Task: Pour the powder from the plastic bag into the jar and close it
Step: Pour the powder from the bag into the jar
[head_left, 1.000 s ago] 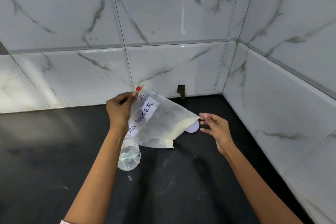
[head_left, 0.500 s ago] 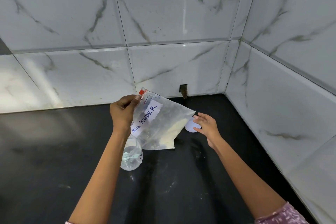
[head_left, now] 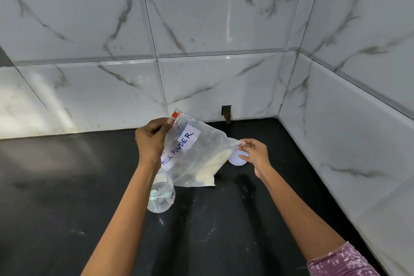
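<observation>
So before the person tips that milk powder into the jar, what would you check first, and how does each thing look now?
1. Jar open, lid off: ok; the white lid lies on the counter.
2. Jar upright: ok.
3. Left hand gripping the bag at its zip end: ok.
4. Right hand pinching the bag's far corner: ok.
5. Bag mouth unsealed: cannot tell.
6. Bag mouth over the jar opening: not ok; the powder still sits in the lower corner, off to the jar's side.

Glossy grey-veined marble wall tiles [head_left: 201, 18] — corner at right — above a black countertop [head_left: 56, 197].
</observation>
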A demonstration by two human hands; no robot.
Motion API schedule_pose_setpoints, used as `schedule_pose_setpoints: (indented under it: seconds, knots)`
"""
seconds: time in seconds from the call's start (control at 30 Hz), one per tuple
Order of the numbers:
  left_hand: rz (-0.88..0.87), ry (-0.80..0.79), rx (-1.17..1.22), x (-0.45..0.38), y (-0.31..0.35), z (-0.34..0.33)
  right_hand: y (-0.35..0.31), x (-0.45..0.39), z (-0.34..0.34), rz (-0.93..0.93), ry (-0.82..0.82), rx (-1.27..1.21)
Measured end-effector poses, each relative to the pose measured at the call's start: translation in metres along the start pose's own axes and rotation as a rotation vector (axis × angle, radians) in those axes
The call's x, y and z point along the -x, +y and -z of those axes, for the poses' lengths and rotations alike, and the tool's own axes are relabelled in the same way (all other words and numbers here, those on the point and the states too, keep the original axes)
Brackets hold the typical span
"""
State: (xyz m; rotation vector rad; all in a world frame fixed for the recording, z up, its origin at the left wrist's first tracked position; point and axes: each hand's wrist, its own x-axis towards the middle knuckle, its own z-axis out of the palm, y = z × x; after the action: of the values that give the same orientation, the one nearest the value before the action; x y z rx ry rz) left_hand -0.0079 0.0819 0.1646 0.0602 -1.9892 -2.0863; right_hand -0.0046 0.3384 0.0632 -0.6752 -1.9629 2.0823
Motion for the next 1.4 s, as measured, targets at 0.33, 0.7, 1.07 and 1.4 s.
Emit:
schedule_pose_setpoints:
  seconds: [0.33,0.7,1.07,1.4]
  knots:
    - [0.072,0.186,0.099,-0.006,-0.012,-0.005,-0.014,0.026,0.012,0.497,0.216,0.054]
    - [0.163,0.187,0.078,-0.004,-0.027,-0.011,0.009,0.022,0.016,0.161,0.014,-0.080]
    - [0.142,0.125,0.040,-0.010,-0.020,-0.009,0.024,0.026,-0.003,0.067,-0.130,-0.054]
    - [-0.120,0.046,0.054,-0.021,0.032,-0.004,-0.035,0.043,-0.002,0.146,-0.165,-0.318]
